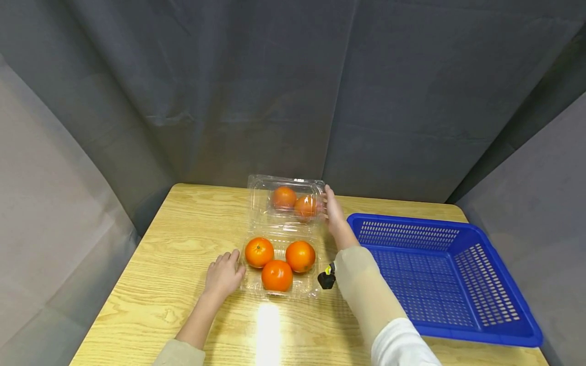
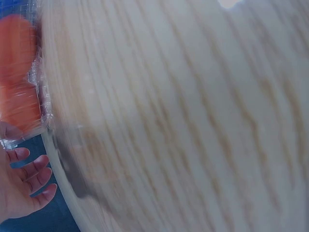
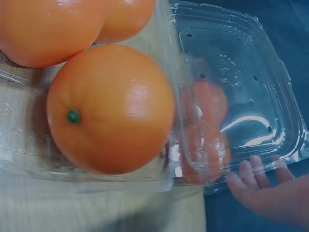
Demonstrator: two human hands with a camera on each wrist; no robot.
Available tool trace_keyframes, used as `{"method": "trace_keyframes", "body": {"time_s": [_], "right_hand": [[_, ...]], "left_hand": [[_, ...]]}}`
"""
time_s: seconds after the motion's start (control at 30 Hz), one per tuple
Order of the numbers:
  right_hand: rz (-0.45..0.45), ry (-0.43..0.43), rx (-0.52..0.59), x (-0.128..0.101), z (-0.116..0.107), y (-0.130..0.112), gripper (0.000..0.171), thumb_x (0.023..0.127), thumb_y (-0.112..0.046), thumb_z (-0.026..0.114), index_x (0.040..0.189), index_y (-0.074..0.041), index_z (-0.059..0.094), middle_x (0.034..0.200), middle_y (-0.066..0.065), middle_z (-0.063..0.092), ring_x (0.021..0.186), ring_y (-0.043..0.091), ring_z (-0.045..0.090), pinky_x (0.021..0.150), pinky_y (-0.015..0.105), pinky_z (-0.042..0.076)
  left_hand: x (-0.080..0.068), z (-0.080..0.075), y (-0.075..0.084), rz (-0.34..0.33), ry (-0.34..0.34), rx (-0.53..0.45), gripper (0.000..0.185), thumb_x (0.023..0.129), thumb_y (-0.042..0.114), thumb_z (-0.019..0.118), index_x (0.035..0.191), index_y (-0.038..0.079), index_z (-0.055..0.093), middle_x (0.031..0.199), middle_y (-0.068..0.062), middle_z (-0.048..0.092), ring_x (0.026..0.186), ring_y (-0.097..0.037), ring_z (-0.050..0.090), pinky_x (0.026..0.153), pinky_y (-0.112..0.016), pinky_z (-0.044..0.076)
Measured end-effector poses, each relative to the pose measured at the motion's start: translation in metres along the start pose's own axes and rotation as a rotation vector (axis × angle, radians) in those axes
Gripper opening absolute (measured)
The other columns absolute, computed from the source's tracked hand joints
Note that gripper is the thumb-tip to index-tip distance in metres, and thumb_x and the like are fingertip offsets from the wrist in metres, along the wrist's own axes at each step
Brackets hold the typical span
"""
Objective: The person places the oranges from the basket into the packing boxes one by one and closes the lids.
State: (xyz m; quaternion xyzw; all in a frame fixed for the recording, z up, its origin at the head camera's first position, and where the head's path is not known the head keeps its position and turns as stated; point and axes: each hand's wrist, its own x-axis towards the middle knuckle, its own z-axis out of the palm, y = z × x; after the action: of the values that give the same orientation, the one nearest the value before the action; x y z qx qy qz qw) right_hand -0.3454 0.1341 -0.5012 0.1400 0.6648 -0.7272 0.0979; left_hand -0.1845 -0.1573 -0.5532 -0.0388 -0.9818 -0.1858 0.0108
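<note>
A clear plastic clamshell box (image 1: 297, 290) stands on the table with its lid (image 1: 270, 218) raised at the back. Three oranges sit in its base: one at the left (image 1: 259, 252), one at the right (image 1: 300, 256) and one in front (image 1: 276, 275). Two more orange fruits, one at the left (image 1: 284, 197) and one at the right (image 1: 305, 206), show through the lid. My right hand (image 1: 335, 211) touches the lid's right edge, its fingers seen partly through the plastic in the right wrist view. Beside the base's left edge is my left hand (image 1: 223, 274), fingers loosely bent, holding nothing.
A blue plastic basket (image 1: 503, 264) with slotted walls stands on the right of the wooden table (image 1: 160, 284). Dark grey cloth (image 1: 256, 91) hangs just behind the table's back edge. A small black object (image 1: 326, 279) shows beside the right forearm.
</note>
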Motion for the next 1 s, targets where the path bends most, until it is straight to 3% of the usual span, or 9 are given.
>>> {"method": "trace_keyframes", "body": {"time_s": [0.07, 0.13, 0.27, 0.5, 0.7, 0.87, 1.0], "right_hand": [[0.03, 0.025, -0.046, -0.035, 0.011, -0.026, 0.071, 0.089, -0.062, 0.026, 0.132, -0.008, 0.041, 0.119, 0.013, 0.05, 0.095, 0.022, 0.049, 0.08, 0.036, 0.039], [0.034, 0.029, -0.072, -0.057, 0.017, -0.044, 0.072, 0.09, -0.061, 0.025, 0.132, -0.004, 0.04, 0.115, 0.011, 0.049, 0.088, 0.019, 0.048, 0.073, 0.032, 0.039], [0.022, 0.025, -0.117, -0.083, 0.023, -0.065, 0.069, 0.091, -0.057, 0.03, 0.128, -0.001, 0.043, 0.103, 0.007, 0.049, 0.078, 0.015, 0.045, 0.065, 0.03, 0.036], [-0.052, 0.087, -0.192, -0.082, 0.027, -0.057, 0.065, 0.091, -0.053, 0.037, 0.126, 0.001, 0.043, 0.12, 0.018, 0.049, 0.1, 0.027, 0.047, 0.072, 0.034, 0.036], [-0.145, 0.184, -0.154, -0.082, 0.032, -0.042, 0.06, 0.09, -0.051, 0.042, 0.115, 0.004, 0.046, 0.105, 0.016, 0.048, 0.092, 0.027, 0.044, 0.07, 0.03, 0.033], [-0.184, 0.264, -0.101, -0.089, 0.037, -0.035, 0.043, 0.089, -0.047, 0.044, 0.093, -0.004, 0.046, 0.09, 0.008, 0.044, 0.086, 0.024, 0.043, 0.074, 0.031, 0.033], [-0.224, 0.311, -0.09, -0.095, 0.04, -0.03, 0.041, 0.09, -0.045, 0.045, 0.093, -0.004, 0.047, 0.091, 0.007, 0.045, 0.087, 0.021, 0.042, 0.078, 0.032, 0.035]], "left_hand": [[0.0, 0.0, 0.0, 0.002, 0.001, 0.001, 0.047, 0.087, 0.033, 0.05, 0.126, 0.006, 0.048, 0.117, -0.017, 0.055, 0.106, -0.034, 0.052, 0.088, -0.053, 0.04], [0.001, 0.0, 0.0, 0.002, 0.001, 0.001, 0.047, 0.087, 0.033, 0.05, 0.126, 0.006, 0.048, 0.117, -0.017, 0.055, 0.106, -0.034, 0.051, 0.088, -0.053, 0.04], [0.0, 0.0, 0.0, 0.0, 0.002, -0.002, 0.047, 0.087, 0.033, 0.05, 0.126, 0.006, 0.048, 0.117, -0.017, 0.055, 0.106, -0.034, 0.052, 0.088, -0.053, 0.04], [0.0, 0.001, 0.001, 0.006, 0.009, -0.006, 0.044, 0.086, 0.032, 0.052, 0.122, 0.006, 0.05, 0.112, -0.017, 0.057, 0.103, -0.034, 0.053, 0.085, -0.052, 0.041], [0.001, 0.001, 0.0, 0.009, 0.006, -0.012, 0.045, 0.086, 0.032, 0.052, 0.123, 0.006, 0.049, 0.114, -0.017, 0.056, 0.104, -0.035, 0.052, 0.087, -0.054, 0.04], [0.0, 0.0, 0.0, 0.01, 0.004, -0.022, 0.046, 0.086, 0.032, 0.051, 0.124, 0.005, 0.049, 0.116, -0.018, 0.056, 0.106, -0.036, 0.051, 0.089, -0.056, 0.038], [0.0, 0.0, -0.001, 0.012, 0.01, -0.027, 0.045, 0.086, 0.032, 0.051, 0.122, 0.006, 0.05, 0.114, -0.018, 0.056, 0.104, -0.035, 0.052, 0.087, -0.053, 0.04]]}}
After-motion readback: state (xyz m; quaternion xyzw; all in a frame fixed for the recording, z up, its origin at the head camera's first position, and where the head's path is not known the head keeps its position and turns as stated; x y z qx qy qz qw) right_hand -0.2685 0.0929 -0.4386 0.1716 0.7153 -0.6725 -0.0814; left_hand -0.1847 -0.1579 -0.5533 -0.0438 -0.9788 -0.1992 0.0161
